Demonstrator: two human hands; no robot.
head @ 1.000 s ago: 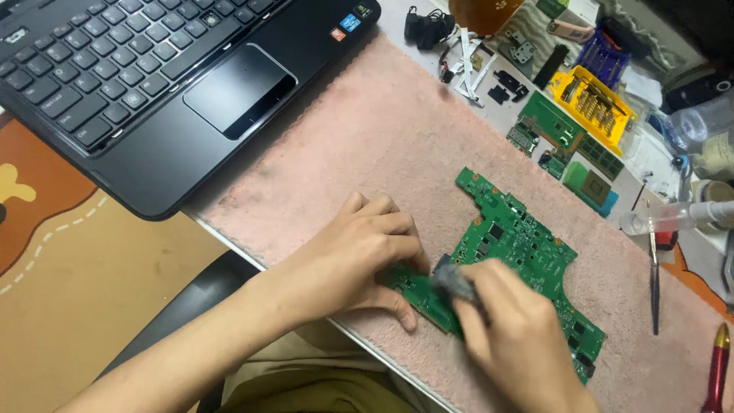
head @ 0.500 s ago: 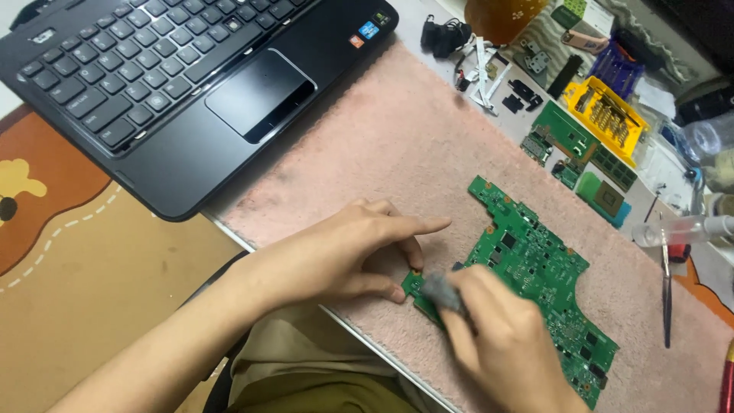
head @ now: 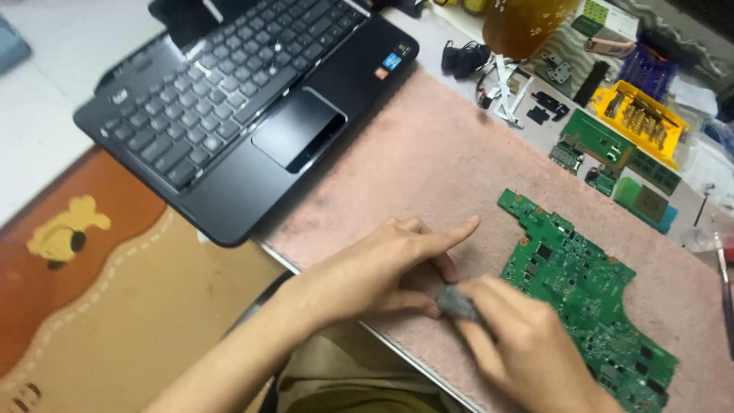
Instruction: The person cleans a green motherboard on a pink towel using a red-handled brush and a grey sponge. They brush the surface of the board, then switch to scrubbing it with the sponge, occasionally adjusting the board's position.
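Head view: right hand (head: pixel 527 348) pinching grey pad (head: pixel 457 302) beside green board (head: pixel 585 294), left hand (head: pixel 382 268) loosely open, empty.

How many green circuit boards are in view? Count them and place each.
About 4: the big board on the pink towel, and three smaller boards beyond it; others may be hidden.

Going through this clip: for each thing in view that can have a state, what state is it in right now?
Laptop: lid open, keyboard exposed, on the desk.
Green circuit board: bare, lying flat on the pink towel.
Grey cloth wad: pinched in the right hand at the board's near end.
Left hand: resting on the towel beside the wad, forefinger stretched out.
Yellow bit tray: open, bits showing.
Memory sticks: loose on the desk.
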